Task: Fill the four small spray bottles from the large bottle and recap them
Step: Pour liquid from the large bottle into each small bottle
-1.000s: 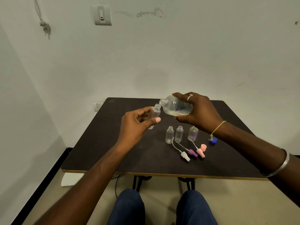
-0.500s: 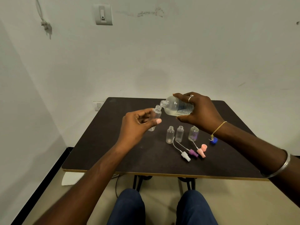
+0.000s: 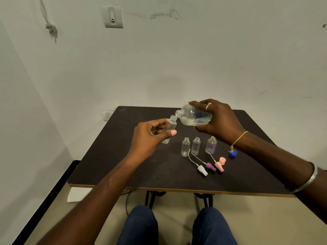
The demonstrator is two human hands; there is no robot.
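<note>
Large bottle (image 3: 192,117) aslant over small bottle (image 3: 172,123)

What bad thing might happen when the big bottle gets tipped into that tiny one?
1. The small clear spray bottle in the left hand has a narrow neck, and the large clear plastic bottle in the right hand has a wider mouth, so liquid may miss and wet the dark table.
2. The right wrist hangs close over three open small bottles; it might knock them down.
</note>
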